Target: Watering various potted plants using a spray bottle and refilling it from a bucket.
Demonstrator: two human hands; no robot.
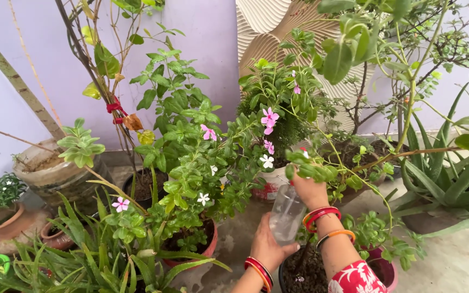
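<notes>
Walls: pale lilac wall [207, 32] behind the plants, with a cream panel [267, 32] of carved wavy ridges.
Floor: grey concrete floor [451, 260], mottled with damp patches.
Pots: clay pot [4, 217] at the left, red pot [210, 247] in the middle.
Plants: pink flowers [270, 118], spiky aloe [451, 179] at the right.
Light: soft, even daylight.

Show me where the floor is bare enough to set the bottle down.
Bare concrete floor lies right of the maroon pot, below the aloe. A narrower strip runs between the red pot and both hands. The left side is crowded with pots.
</notes>
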